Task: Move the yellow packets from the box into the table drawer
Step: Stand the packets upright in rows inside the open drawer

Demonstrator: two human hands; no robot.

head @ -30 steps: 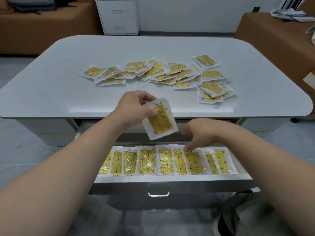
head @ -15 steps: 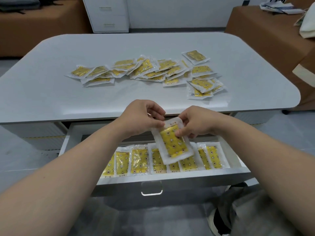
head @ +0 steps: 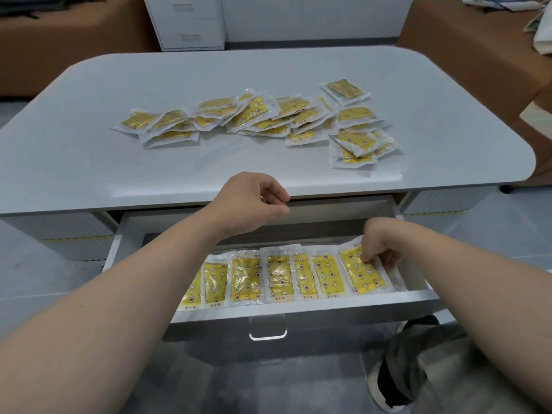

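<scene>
The table drawer (head: pixel 298 312) is pulled out below the white tabletop (head: pixel 89 162). A row of several yellow packets (head: pixel 277 277) lies side by side inside it. My right hand (head: pixel 378 245) pinches the rightmost yellow packet (head: pixel 361 274) at its upper right edge, down in the drawer's right end. My left hand (head: pixel 249 203) hovers above the back of the drawer near the table's front edge, fingers loosely curled, holding nothing. A loose spread of several more yellow packets (head: pixel 268 118) lies on the tabletop. No box is in view.
Brown sofas stand at the far left (head: pixel 59 40) and right (head: pixel 478 49). A white cabinet (head: pixel 191 22) stands behind the table. My knee and shoe (head: pixel 418 369) are at the lower right, under the drawer front and its handle (head: pixel 268 330).
The packet passed from my left hand to my right, which carried it down to the right end of the drawer row. My left hand let go and now hangs empty.
</scene>
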